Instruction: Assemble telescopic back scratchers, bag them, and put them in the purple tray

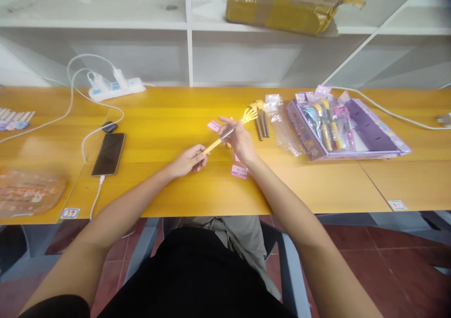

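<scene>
My left hand [190, 160] is closed round the yellow handle of a back scratcher [213, 146]. The tool slants up to the right, with a metal rod and a yellow claw shaped like a small hand. My right hand [239, 139] grips it near the claw, some fingers stretched toward the left; part of the rod is hidden there. Just right of the claw lie more scratcher parts, yellow claws on metal rods [262, 123]. Small pink cards lie around my right hand, one pink card [239, 171] below it and another pink card [213, 126] to its left.
A purple box [366, 154] with several wrapped scratchers stands right, beside clear plastic bags [287, 130]. Left are a phone [109, 153] on a cable, a power strip [118, 89] and an orange-printed bag [30, 191]. A taped parcel [282, 5] rests on the shelf.
</scene>
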Demonstrator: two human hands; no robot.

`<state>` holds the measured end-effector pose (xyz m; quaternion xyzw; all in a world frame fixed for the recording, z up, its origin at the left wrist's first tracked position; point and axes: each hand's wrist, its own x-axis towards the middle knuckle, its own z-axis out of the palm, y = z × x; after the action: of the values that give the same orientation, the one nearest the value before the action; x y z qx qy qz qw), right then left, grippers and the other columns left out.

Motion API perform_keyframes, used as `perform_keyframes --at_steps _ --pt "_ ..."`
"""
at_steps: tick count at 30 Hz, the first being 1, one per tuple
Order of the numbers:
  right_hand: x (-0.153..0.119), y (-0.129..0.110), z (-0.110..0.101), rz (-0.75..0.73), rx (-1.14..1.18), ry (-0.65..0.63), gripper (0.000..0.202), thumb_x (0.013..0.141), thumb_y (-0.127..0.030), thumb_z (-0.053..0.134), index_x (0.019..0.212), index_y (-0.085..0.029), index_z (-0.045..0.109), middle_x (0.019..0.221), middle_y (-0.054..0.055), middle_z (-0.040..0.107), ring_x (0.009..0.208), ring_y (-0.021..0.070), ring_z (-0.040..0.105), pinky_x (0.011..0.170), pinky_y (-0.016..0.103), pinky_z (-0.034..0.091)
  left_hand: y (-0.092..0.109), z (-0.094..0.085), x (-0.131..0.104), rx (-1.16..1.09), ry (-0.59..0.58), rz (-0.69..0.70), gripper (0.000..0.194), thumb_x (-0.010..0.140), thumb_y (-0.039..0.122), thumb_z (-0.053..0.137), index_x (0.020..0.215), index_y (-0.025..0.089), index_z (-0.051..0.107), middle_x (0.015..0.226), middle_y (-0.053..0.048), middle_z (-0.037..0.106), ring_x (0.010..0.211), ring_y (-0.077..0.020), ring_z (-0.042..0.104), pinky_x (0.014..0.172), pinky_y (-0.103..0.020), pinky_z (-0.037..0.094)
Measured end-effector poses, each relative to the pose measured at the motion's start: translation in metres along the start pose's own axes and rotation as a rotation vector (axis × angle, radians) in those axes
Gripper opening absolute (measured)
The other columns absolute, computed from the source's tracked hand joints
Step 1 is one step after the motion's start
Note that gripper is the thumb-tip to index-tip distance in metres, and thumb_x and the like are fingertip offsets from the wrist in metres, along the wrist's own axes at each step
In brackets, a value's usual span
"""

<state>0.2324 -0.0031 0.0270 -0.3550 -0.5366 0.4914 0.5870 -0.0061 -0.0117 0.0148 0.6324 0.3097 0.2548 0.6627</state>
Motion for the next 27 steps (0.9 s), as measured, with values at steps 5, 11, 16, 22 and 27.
perform_keyframes --at_steps 5,11,16,22,27 --pt "0.004 -0.027 -0.048 -0.131 -0.300 0.038 0.081 0.098 -0.091 0.045 0.152 -0.031 0.058 0.117 0.008 0.067 0.086 0.0185 0.069 0.067 0.030 0.061 0.012 -0.007 -0.003 -0.018 0.103 0.008 0.033 0.103 0.052 0.061 0.102 0.019 0.058 0.068 0.006 0.049 0.053 -0.0100 0.049 0.053 -0.023 0.037" --pt "-0.023 -0.062 -0.078 -0.425 -1.184 -0.035 0.073 0.103 -0.046 0.072 0.169 -0.027 0.046 0.151 0.020 0.054 0.129 0.0351 0.059 0.105 0.053 0.055 0.035 -0.018 -0.011 0.189 0.124 0.008 0.038 0.104 0.054 0.054 0.089 0.020 0.059 0.062 0.008 0.037 0.052 -0.0109 0.038 0.055 -0.025 0.036" --pt "-0.050 -0.068 -0.069 -0.517 -1.515 -0.259 0.032 0.113 -0.022 0.050 0.131 -0.020 0.077 0.117 0.016 0.073 0.106 0.0300 0.062 0.092 0.044 0.049 0.058 -0.013 -0.028 0.648 0.084 0.042 0.041 0.102 0.058 0.060 0.088 0.020 0.065 0.070 0.002 0.057 0.062 -0.0141 0.049 0.060 -0.026 0.034" --pt "-0.077 -0.063 -0.054 -0.577 -1.550 -0.309 0.030 0.112 -0.019 0.052 0.128 -0.017 0.077 0.108 0.014 0.074 0.099 0.0282 0.060 0.084 0.040 0.044 0.056 0.011 -0.052 1.208 0.103 0.165 0.031 0.110 0.046 0.056 0.103 0.021 0.072 0.096 -0.009 0.075 0.083 -0.0234 0.066 0.073 -0.031 0.043" --pt "-0.099 -0.065 -0.041 -0.596 -1.580 -0.309 0.025 0.111 -0.016 0.054 0.122 -0.017 0.077 0.111 0.014 0.075 0.100 0.0279 0.060 0.085 0.040 0.044 0.047 0.017 -0.066 1.503 0.085 0.237 0.031 0.114 0.035 0.047 0.106 0.018 0.071 0.099 -0.013 0.075 0.093 -0.0281 0.068 0.083 -0.037 0.048"
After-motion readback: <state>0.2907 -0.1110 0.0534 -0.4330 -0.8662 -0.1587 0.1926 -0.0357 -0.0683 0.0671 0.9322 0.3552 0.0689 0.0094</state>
